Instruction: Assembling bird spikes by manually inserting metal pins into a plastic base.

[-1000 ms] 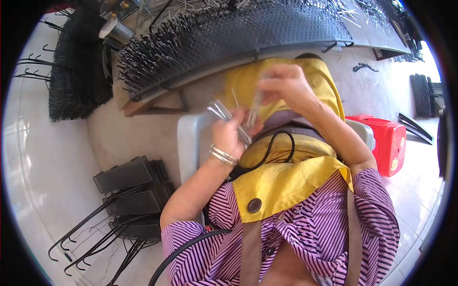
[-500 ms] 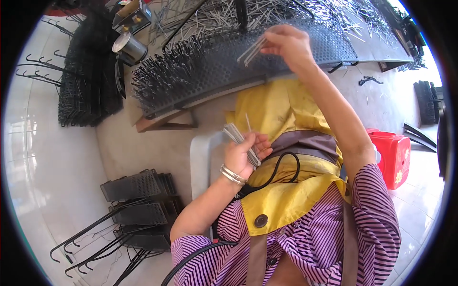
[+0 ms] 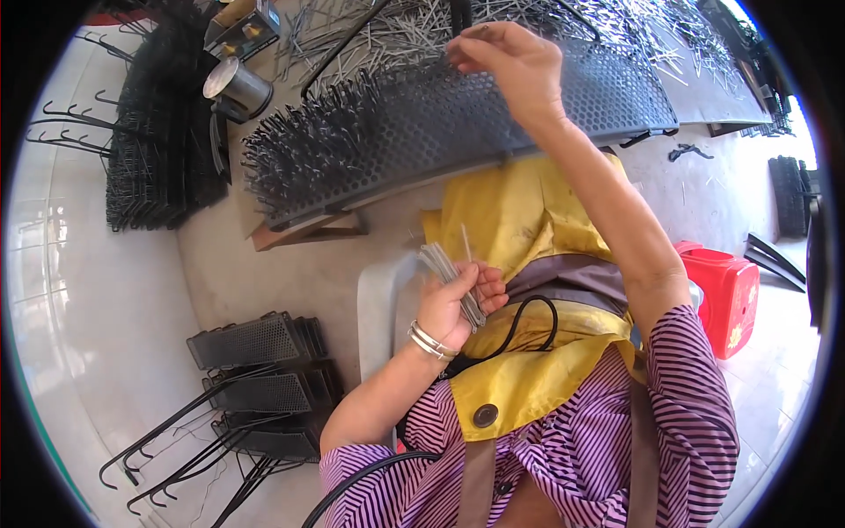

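My left hand (image 3: pixel 451 310) is closed around a bundle of thin grey metal rods (image 3: pixel 440 261) in front of my apron; one rod sticks up apart by the fingertips. My right hand (image 3: pixel 519 75) is raised over the far edge of a long dark perforated metal panel (image 3: pixel 607 92), fingers curled together. Whatever those fingers pinch is hidden from view. Many dark rods (image 3: pixel 304 145) stand upright in the holes on the panel's left part.
Loose metal rods (image 3: pixel 387 40) lie heaped on the table beyond the panel, crossed by black bars. A metal mug (image 3: pixel 238 86) stands at the left. Stacked black racks with hooks (image 3: pixel 255 343) sit lower left; a red plastic stool (image 3: pixel 726 295) stands at right.
My right hand has moved up and slightly left across the panel; the few rods it held no longer show. The left hand with its bundle has shifted only slightly.
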Motion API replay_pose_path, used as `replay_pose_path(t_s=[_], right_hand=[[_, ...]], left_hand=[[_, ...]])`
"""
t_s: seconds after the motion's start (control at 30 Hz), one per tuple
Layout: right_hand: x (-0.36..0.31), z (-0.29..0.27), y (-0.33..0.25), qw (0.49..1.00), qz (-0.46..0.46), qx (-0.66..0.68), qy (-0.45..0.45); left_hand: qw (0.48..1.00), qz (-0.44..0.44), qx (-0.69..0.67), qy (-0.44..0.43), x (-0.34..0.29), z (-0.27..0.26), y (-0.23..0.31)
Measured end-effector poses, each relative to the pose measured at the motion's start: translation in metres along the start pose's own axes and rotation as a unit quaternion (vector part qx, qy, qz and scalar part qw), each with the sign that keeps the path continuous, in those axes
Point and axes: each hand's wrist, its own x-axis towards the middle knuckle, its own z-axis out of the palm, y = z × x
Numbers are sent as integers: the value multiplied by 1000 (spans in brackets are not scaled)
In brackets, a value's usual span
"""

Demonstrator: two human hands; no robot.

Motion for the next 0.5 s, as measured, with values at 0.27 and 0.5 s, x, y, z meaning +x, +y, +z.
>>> replay_pose_path(t_s=[0.27, 0.5], right_hand=[[0, 10, 12, 1000, 1, -7, 23], [-1, 15, 13, 999, -7, -26, 43]], left_hand=[[1000, -24, -9, 17, -3, 1, -2], [999, -40, -13, 9, -6, 0, -4]])
